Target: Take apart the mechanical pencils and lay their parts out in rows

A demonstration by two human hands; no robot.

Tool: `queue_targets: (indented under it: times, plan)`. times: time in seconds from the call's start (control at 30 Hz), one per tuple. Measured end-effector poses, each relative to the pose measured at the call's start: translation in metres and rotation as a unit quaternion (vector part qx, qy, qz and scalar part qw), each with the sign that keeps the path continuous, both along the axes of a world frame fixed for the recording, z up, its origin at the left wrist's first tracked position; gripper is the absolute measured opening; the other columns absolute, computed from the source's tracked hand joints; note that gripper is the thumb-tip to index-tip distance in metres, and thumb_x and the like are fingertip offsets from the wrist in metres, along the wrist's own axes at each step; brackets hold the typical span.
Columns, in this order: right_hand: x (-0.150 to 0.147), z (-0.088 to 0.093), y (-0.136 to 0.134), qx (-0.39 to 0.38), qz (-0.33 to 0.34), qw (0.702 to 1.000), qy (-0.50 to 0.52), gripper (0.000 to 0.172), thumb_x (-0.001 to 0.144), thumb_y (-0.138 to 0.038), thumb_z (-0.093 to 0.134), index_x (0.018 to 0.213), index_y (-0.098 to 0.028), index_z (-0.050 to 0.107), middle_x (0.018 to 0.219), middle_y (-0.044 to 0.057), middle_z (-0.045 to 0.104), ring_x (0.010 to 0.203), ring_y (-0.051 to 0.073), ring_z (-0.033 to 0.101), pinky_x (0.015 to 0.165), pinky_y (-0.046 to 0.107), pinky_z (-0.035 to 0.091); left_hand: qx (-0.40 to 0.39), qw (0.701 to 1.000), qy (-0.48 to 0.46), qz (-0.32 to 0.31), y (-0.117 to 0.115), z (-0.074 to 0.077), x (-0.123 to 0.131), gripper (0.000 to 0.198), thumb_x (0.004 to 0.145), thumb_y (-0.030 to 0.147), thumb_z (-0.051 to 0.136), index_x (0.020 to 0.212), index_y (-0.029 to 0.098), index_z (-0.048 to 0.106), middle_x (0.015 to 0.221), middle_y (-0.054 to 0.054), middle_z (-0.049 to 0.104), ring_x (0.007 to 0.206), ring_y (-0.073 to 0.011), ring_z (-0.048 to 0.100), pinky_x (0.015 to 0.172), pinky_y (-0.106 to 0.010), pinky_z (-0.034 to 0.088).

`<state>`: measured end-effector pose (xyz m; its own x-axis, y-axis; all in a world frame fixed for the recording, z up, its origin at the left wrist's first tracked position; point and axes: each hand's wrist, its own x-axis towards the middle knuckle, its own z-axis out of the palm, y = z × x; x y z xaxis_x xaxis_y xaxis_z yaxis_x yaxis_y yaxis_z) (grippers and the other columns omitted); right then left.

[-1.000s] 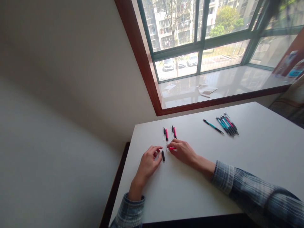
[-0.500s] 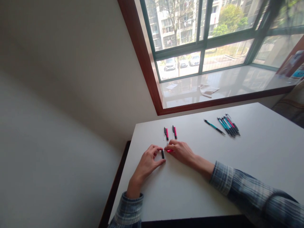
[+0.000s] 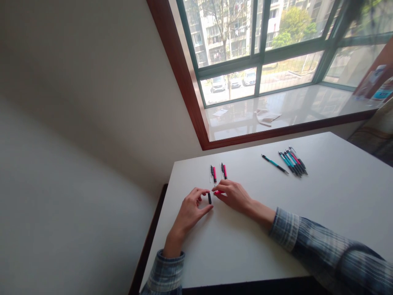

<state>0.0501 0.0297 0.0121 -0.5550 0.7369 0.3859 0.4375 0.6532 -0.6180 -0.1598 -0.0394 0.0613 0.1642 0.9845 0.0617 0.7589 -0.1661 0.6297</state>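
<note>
From the gap between the hands, a green-framed bay window [image 3: 230, 39] spans 12 to 2 o'clock, beyond the white table [image 3: 331, 192]. The right hand [image 3: 236, 196], at 3 o'clock, pinches a pink pen barrel [image 3: 218, 192]. The left hand [image 3: 189, 209], at 8 o'clock, arches forefinger and thumb; whether they grip anything cannot be told. At 2 o'clock lies a bunch of teal and pink retractable pens [image 3: 293, 162], a lone teal pen [image 3: 274, 164] apart on its 9 o'clock side. Two sets of pink and black pen parts [image 3: 214, 174] rest at 12 and 1 o'clock. Smallest, a short black pen piece [image 3: 209, 198] sits between the left forefinger and thumb, with the barrel near its 2 o'clock.
</note>
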Motion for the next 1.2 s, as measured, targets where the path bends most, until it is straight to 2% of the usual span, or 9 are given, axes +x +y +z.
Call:
queue_targets:
  times: [0.2,0.4,0.53,0.63,0.73,0.83,0.93,1.07,1.2]
  plan:
    - [0.012,0.011,-0.004,0.003,-0.044,0.986,0.16,0.035,0.099,-0.018,0.048,0.127,-0.022,0.068,0.109,0.008,0.06,0.092,0.019,0.064,0.086,0.034,0.054,0.016,1.0,0.006,-0.008,0.0,-0.004,0.001,0.04,0.083,0.043,0.078,0.119,0.026,0.07,0.107,-0.005,0.069,0.084,-0.019,0.061,0.076,-0.032,0.053]
    - [0.021,0.014,-0.001,-0.011,-0.103,0.977,0.186,0.047,0.101,-0.015,0.035,0.141,-0.019,0.06,0.102,0.007,0.054,0.087,0.021,0.059,0.085,0.036,0.053,0.031,1.0,0.003,-0.004,0.002,-0.006,0.001,0.042,0.084,0.044,0.078,0.12,0.026,0.069,0.102,-0.004,0.069,0.085,-0.0196,0.061,0.078,-0.032,0.052]
    - [0.022,0.008,0.004,-0.022,-0.117,0.979,0.164,0.043,0.105,-0.021,0.037,0.142,-0.02,0.059,0.103,0.009,0.06,0.091,0.023,0.06,0.085,0.036,0.052,0.049,0.999,-0.002,-0.02,0.002,-0.01,0.005,0.042,0.085,0.044,0.078,0.123,0.028,0.069,0.099,-0.004,0.066,0.086,-0.0198,0.06,0.078,-0.032,0.051]
    - [0.021,0.004,0.006,-0.007,-0.112,0.982,0.149,0.037,0.103,-0.022,0.045,0.135,-0.022,0.063,0.102,0.01,0.066,0.097,0.025,0.06,0.088,0.038,0.051,0.059,0.998,0.009,-0.038,0.002,-0.014,0.011,0.04,0.085,0.04,0.078,0.122,0.028,0.07,0.104,-0.005,0.065,0.097,-0.023,0.061,0.086,-0.035,0.052]
    - [0.02,0.003,0.004,-0.027,-0.104,0.982,0.159,0.027,0.1,-0.024,0.051,0.124,-0.022,0.064,0.098,0.007,0.07,0.086,0.021,0.062,0.081,0.034,0.051,0.065,0.996,0.022,-0.049,0.004,-0.018,0.015,0.04,0.084,0.033,0.078,0.123,0.029,0.07,0.108,-0.006,0.064,0.106,-0.0248,0.061,0.096,-0.039,0.051]
    - [0.019,0.003,0.003,-0.077,-0.098,0.976,0.181,0.019,0.095,-0.029,0.058,0.112,-0.022,0.061,0.093,0.003,0.071,0.07,0.016,0.063,0.069,0.029,0.052,0.068,0.996,0.032,-0.05,0.007,-0.021,0.016,0.042,0.083,0.03,0.078,0.124,0.029,0.069,0.109,-0.006,0.062,0.108,-0.025,0.06,0.098,-0.04,0.05]
    - [0.018,0.002,0.001,-0.124,-0.091,0.968,0.198,0.021,0.092,-0.032,0.062,0.11,-0.022,0.056,0.09,0.002,0.071,0.065,0.014,0.064,0.063,0.027,0.053,0.072,0.995,0.043,-0.048,0.008,-0.023,0.015,0.042,0.084,0.03,0.077,0.125,0.03,0.069,0.11,-0.006,0.061,0.107,-0.0248,0.06,0.098,-0.04,0.05]
    - [0.018,0.002,-0.001,-0.173,-0.068,0.961,0.204,0.03,0.092,-0.032,0.06,0.12,-0.022,0.055,0.093,0.002,0.071,0.059,0.013,0.064,0.056,0.025,0.053,0.077,0.994,0.062,-0.041,0.008,-0.024,0.014,0.042,0.085,0.032,0.077,0.125,0.028,0.069,0.112,-0.006,0.061,0.108,-0.0253,0.059,0.097,-0.041,0.05]
    - [0.017,0.001,-0.002,-0.173,-0.046,0.963,0.203,0.024,0.097,-0.027,0.051,0.117,-0.022,0.063,0.098,0.004,0.069,0.06,0.011,0.064,0.057,0.023,0.053,0.082,0.993,0.067,-0.045,0.009,-0.025,0.013,0.041,0.085,0.033,0.076,0.125,0.028,0.068,0.111,-0.007,0.062,0.109,-0.026,0.059,0.097,-0.041,0.051]
